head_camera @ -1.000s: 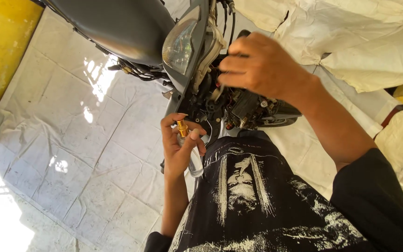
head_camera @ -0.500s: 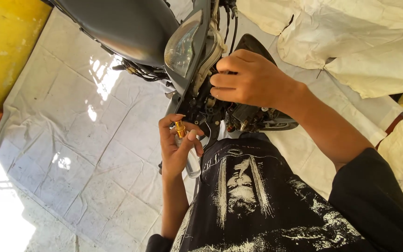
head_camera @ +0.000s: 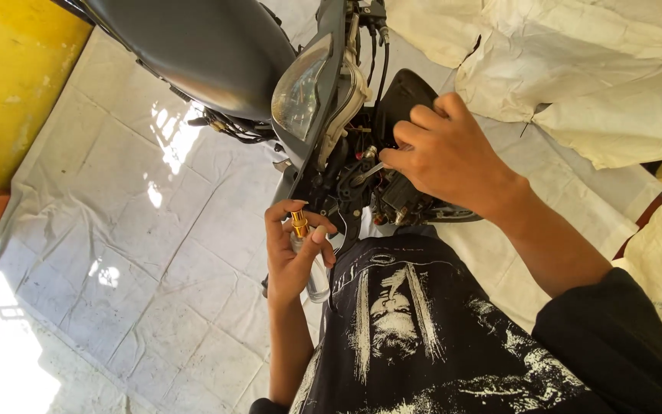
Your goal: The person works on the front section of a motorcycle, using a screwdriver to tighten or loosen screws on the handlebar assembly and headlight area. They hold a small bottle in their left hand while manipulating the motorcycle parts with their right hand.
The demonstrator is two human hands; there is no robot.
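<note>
Since the earlier frame, right hand has dropped from the fairing edge toward the wiring; left hand is unchanged, fingers wrapped round a small clear bottle with gold cap below the headlamp. Right hand pinches a thin metal tool at the connectors; judgement: keep bottle upright, tool steady

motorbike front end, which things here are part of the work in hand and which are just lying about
In use:
left hand holding gold-capped spray bottle
right hand with metal tool
motorbike headlight area

Lying about:
white floor sheet
crumpled white sacks
yellow wall
</note>
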